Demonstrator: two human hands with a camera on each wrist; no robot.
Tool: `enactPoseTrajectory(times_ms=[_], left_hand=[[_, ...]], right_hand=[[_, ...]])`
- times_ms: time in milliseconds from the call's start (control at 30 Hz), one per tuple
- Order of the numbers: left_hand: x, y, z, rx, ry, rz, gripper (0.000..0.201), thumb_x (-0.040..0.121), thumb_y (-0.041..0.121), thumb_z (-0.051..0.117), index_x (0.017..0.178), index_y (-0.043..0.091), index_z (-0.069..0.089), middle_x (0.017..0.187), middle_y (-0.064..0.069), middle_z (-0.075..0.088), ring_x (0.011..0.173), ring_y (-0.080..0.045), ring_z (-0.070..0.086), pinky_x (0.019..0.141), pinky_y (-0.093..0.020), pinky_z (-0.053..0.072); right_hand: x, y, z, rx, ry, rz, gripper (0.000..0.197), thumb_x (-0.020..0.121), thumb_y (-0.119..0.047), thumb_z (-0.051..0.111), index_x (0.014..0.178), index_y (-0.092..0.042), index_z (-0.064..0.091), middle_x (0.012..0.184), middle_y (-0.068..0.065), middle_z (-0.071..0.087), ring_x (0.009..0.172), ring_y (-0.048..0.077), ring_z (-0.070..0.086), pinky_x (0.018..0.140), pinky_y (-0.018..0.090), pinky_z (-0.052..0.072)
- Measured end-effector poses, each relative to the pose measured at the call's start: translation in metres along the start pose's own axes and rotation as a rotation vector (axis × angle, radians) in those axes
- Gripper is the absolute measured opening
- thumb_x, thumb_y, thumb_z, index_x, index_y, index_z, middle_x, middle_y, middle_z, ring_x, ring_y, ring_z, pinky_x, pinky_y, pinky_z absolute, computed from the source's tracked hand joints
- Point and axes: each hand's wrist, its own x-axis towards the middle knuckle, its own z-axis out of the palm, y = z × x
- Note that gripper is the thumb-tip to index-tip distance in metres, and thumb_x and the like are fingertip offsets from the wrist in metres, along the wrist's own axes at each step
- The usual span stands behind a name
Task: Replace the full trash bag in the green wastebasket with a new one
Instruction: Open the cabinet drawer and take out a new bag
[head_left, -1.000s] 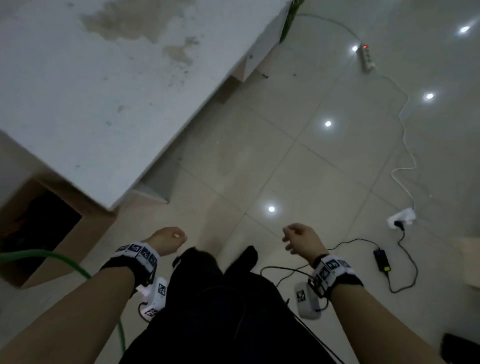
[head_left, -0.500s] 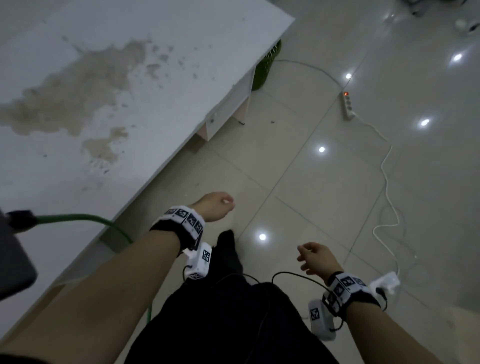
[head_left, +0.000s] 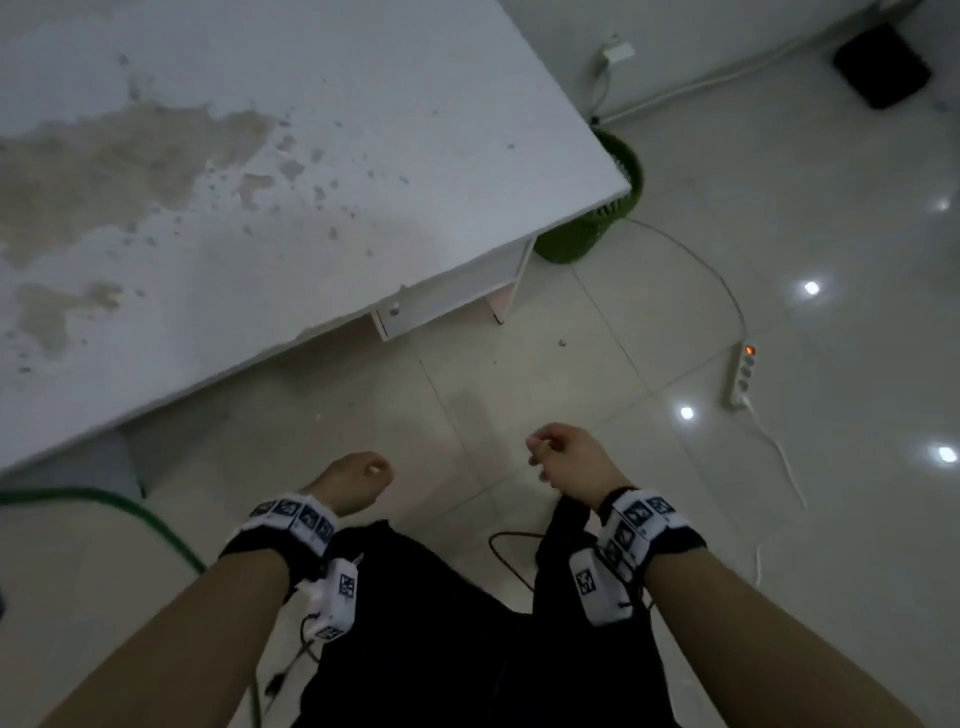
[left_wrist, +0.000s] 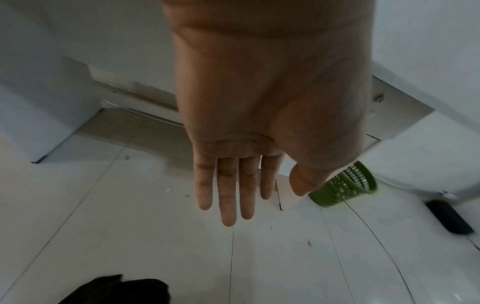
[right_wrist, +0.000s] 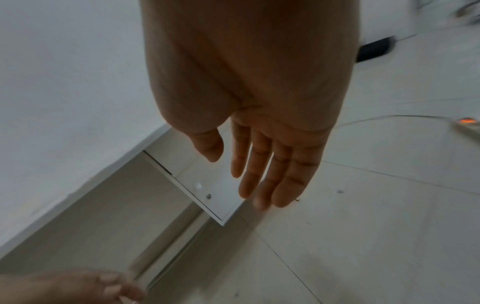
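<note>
Where the green wastebasket stood: on the floor tiles at the far corner of the white table, partly under its edge and well apart from both hands.
Trash bag: I could not tell from where I stood whether a bag lined the basket or how full it was; no new bag was in sight either.
Left hand: empty, low over the floor near the table's front edge; in the wrist view its fingers hung straight and pressed side by side, thumb a little apart.
Right hand: empty too, fingers relaxed and close together, pinching nothing.
Step, as I judged it: the walk to the basket, with nothing of the swap begun.
Trip risk: a white cable curved across the tiles from the basket to a power strip with its light on, and a black cord looped by the person's legs; a foot could catch either.
Snag risk: the cable ran right beside the basket, so dragging the basket out could pull it along.
Head and elbow risk: the table corner overhung the basket, so a straight lift could knock it and spill the contents.
Dim light: it made the cords easy to miss.
</note>
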Motion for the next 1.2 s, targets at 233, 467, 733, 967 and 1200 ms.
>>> enactPoseTrajectory(times_ms=[233,467,733,967,1200], left_hand=[[-0.002,0.098,-0.021,-0.276,0.452,0.113,0.026,0.097,0.038,0.052,0.122,0.035,0.058,0.103,0.005,0.070,0.101,-0.013,0.066,0.081,-0.022,0.048],[0.017,0.167,-0.073,-0.258,1.204,0.583,0.027,0.098,0.028,0.050,0.120,0.022,0.064,0.105,0.003,0.071,0.089,-0.012,0.065,0.081,-0.023,0.052],[0.090,0.148,-0.073,0.317,1.526,0.364,0.041,0.097,0.040,0.036,0.122,0.025,0.065,0.126,0.004,0.066,0.119,-0.021,0.054,0.102,-0.040,0.041],[0.078,0.150,-0.071,0.172,1.501,0.393,0.039,0.096,0.039,0.042,0.121,0.027,0.068,0.107,0.002,0.073,0.098,-0.015,0.064,0.084,-0.020,0.041],[0.064,0.142,-0.072,0.125,1.343,0.449,0.034,0.100,0.034,0.043,0.125,0.025,0.065,0.124,0.002,0.065,0.110,-0.005,0.052,0.089,-0.019,0.037]], right_hand=[[0.117,-0.090,-0.050,0.012,-0.137,-0.247,0.017,0.097,-0.027,0.058,0.107,-0.015,0.065,0.094,0.010,0.074,0.068,0.018,0.065,0.057,0.024,0.050],[0.227,-0.154,-0.016,0.227,-0.136,-0.390,0.018,0.097,-0.019,0.054,0.090,-0.008,0.066,0.089,0.010,0.073,0.063,0.022,0.064,0.058,0.032,0.056],[0.282,-0.146,-0.013,0.211,0.070,-0.646,0.037,0.090,-0.033,0.055,0.066,-0.007,0.067,0.056,0.009,0.069,0.039,0.020,0.059,0.037,0.019,0.039],[0.287,-0.135,-0.001,0.202,0.180,-0.855,0.053,0.099,-0.040,0.050,0.078,0.005,0.070,0.061,0.013,0.070,0.032,0.012,0.052,0.032,0.014,0.033],[0.260,-0.097,-0.001,0.182,0.203,-0.900,0.053,0.099,-0.037,0.048,0.058,-0.011,0.069,0.044,-0.002,0.064,0.033,0.008,0.051,0.044,0.018,0.043]])
